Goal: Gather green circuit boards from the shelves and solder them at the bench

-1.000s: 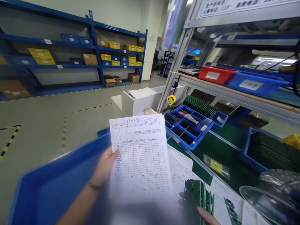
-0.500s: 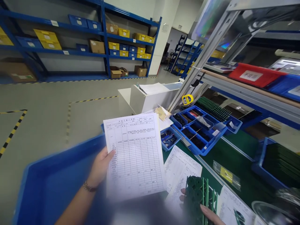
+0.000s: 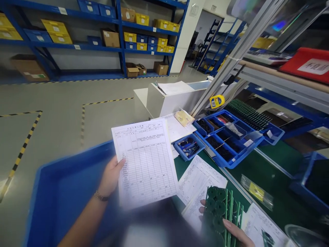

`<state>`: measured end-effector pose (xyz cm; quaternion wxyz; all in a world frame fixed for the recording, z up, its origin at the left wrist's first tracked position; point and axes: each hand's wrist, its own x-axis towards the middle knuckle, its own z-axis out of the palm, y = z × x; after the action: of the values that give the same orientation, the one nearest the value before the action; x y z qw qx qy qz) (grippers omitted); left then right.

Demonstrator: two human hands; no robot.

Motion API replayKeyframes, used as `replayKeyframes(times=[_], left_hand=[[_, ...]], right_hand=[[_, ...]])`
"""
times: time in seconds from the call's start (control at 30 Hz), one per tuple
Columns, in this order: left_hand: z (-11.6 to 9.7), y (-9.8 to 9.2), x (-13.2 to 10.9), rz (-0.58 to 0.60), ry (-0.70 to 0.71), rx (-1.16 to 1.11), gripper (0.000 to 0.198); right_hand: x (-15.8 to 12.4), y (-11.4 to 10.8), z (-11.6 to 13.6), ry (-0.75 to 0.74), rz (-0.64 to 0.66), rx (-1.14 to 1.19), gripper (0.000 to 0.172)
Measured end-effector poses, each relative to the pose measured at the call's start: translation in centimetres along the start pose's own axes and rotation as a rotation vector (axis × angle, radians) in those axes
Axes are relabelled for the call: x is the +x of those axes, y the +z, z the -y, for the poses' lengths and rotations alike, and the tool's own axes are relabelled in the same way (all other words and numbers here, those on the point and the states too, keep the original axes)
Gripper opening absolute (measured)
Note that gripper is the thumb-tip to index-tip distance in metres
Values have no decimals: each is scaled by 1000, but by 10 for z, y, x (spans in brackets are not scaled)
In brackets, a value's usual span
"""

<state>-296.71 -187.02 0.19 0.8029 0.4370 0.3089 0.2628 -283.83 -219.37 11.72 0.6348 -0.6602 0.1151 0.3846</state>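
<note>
My left hand [image 3: 110,176] grips the left edge of a printed form sheet [image 3: 145,161] and holds it up over a large blue plastic bin [image 3: 64,192]. Low at the right, my right hand [image 3: 232,230] is wrapped round a stack of green circuit boards [image 3: 221,214], with fingers showing on both sides of the stack. Under that hand, more printed sheets [image 3: 199,178] lie on the green bench mat [image 3: 277,161].
A blue compartment tray [image 3: 226,137] with small parts and a small blue tool tray [image 3: 189,146] stand on the bench. A yellow tape measure [image 3: 216,101], a clear bag [image 3: 257,190], a white cabinet [image 3: 172,97] and blue shelving [image 3: 102,44] with boxes are beyond.
The camera has tilted and turned, so the bench slid right and down. The sheet sits lower left in view; both hands keep their hold.
</note>
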Motion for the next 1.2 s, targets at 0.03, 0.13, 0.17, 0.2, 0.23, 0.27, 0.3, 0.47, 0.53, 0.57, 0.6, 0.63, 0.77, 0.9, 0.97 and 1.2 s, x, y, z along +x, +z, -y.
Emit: replayKeyframes(times=[0.03, 0.13, 0.17, 0.2, 0.23, 0.27, 0.3, 0.47, 0.53, 0.57, 0.6, 0.63, 0.77, 0.9, 0.97, 1.2], left_hand=[[4, -4, 2, -26, 10, 6, 46], [23, -19, 11, -167, 8, 80, 43], [32, -25, 14, -218, -6, 118, 42], [42, -32, 18, -262, -26, 157, 41], [52, -38, 21, -298, -48, 193, 39], [63, -45, 25, -324, -69, 225, 37], [74, -50, 28, -340, -86, 255, 34], [114, -63, 42, -353, -135, 438, 25], [122, -63, 45, -347, -137, 518, 24], [124, -62, 46, -345, -136, 556, 25], [125, -62, 46, -342, -133, 592, 26], [125, -62, 46, -337, -128, 626, 28], [122, -63, 43, -333, -95, 745, 42], [117, -66, 42, -365, -98, 812, 59], [111, -65, 42, -371, -109, 804, 64], [73, 5, 1, -93, -76, 591, 52]], right_hand=[[1, 0, -1, 20, -14, 35, 42], [4, 0, -5, 82, -41, 147, 41], [5, -1, -6, 96, -45, 171, 41], [6, -2, -8, 105, -48, 187, 41], [7, -3, -9, 110, -50, 200, 41], [7, -4, -10, 115, -52, 209, 41], [8, -5, -11, 119, -50, 213, 41], [9, -5, -14, 111, -23, 206, 42], [9, -4, -14, 114, -33, 216, 40], [8, -3, -14, 123, -41, 225, 39], [8, -3, -14, 135, -51, 235, 38], [8, -3, -14, 148, -62, 243, 38], [9, -1, -13, 202, -132, 239, 39], [11, 4, -10, 232, -200, 224, 52], [12, 7, -8, 254, -216, 211, 64], [24, 19, -5, 217, -125, -41, 60]])
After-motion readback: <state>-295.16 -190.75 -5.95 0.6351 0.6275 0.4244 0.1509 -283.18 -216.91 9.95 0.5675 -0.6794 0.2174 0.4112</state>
